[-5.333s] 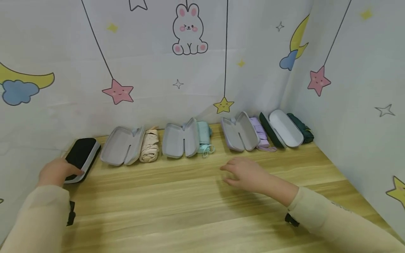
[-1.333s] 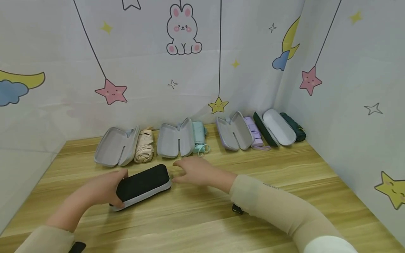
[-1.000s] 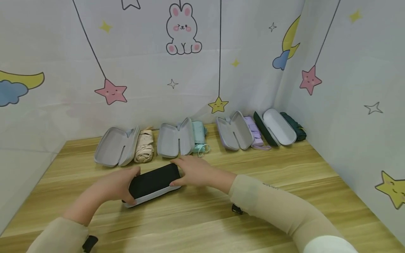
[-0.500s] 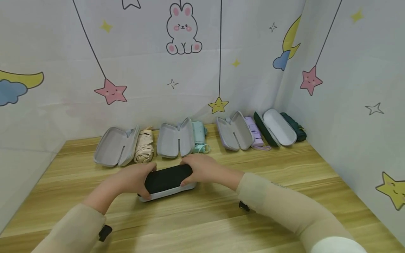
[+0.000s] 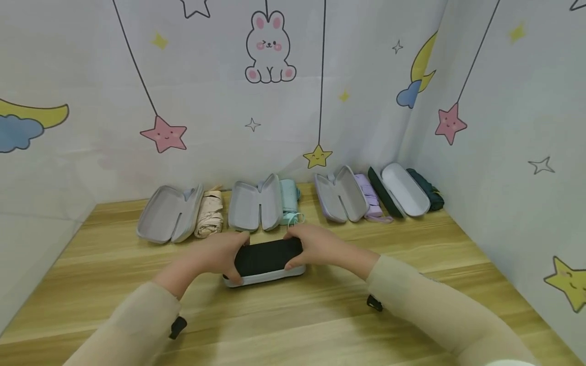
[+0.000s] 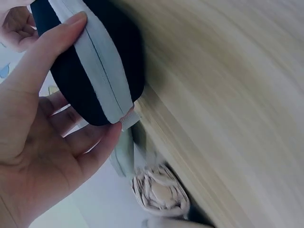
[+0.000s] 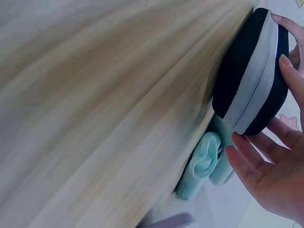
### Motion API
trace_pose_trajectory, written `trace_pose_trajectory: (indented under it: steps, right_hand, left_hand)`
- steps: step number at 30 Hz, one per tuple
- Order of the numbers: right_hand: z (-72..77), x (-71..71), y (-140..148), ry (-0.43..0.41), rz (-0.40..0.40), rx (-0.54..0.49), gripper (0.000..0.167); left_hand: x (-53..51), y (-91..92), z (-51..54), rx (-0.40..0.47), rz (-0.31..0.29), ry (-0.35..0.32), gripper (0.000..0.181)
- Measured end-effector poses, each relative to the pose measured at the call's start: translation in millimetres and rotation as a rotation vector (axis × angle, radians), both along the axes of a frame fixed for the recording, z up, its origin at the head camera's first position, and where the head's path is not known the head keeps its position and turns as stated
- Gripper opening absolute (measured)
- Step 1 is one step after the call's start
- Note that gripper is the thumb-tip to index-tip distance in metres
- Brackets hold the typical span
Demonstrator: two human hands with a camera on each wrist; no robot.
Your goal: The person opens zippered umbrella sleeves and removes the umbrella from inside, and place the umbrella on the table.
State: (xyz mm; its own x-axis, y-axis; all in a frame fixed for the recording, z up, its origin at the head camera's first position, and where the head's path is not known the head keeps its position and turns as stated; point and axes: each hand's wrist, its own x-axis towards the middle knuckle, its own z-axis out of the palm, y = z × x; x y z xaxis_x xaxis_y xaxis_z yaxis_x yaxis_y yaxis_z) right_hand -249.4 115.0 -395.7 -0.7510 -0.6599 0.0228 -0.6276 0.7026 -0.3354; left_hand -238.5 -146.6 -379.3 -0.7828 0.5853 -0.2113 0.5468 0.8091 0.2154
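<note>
A black zip case [image 5: 267, 256] with a pale grey zipper band is held between both hands, near the middle of the table. Its zipper looks closed. My left hand [image 5: 224, 254] grips the left end, thumb on the near side and fingers round the far side. The right hand [image 5: 316, 247] holds the right end likewise. In the left wrist view the left thumb presses the grey band of the case [image 6: 102, 61]. The right wrist view shows the case [image 7: 254, 76] with right fingertips at its edge. What the case contains is hidden.
Along the back wall stand opened cases: beige-side [image 5: 160, 216], teal-side [image 5: 247, 206], lilac [image 5: 331, 198] and dark green [image 5: 407, 190]. Beside them lie rolled compact umbrellas, beige [image 5: 209, 213], teal [image 5: 289, 198], purple [image 5: 370, 195] and dark green [image 5: 426, 189]. Printed walls bound the wooden table [image 5: 284, 325].
The left hand has brought the black case from the far left to the middle. The right hand has taken hold of its other end, and both hands have carried it rightward.
</note>
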Motion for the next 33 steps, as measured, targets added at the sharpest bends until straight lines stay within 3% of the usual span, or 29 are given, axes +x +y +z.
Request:
trace_pose_trajectory:
  steps: [5, 14, 17, 21, 27, 33]
  right_hand:
    - [-1.2, 1.9, 19, -0.001, -0.028, -0.02, 0.066]
    - [4.0, 3.4, 51, -0.018, -0.052, -0.015, 0.065]
    - [6.7, 1.2, 59, -0.038, -0.048, 0.019, 0.066]
    - [15.5, -1.8, 67, -0.043, -0.043, 0.138, 0.069]
    - [24.5, -9.5, 58, -0.071, -0.012, 0.238, 0.067]
    - [31.8, -21.8, 48, -0.203, 0.005, 0.298, 0.07]
  left_hand:
    - [-4.7, 16.6, -6.4, 0.03, -0.012, 0.012, 0.07]
    - [-6.4, 52.5, -3.2, -0.018, -0.022, 0.02, 0.067]
    - [-7.4, 62.6, -4.9, -0.028, -0.033, 0.041, 0.069]
    - [-9.7, 76.4, -8.2, -0.034, -0.034, 0.063, 0.072]
    - [-10.4, 85.0, -9.0, -0.017, -0.006, 0.075, 0.074]
    - [-9.6, 89.7, -8.0, 0.003, 0.004, 0.07, 0.073]
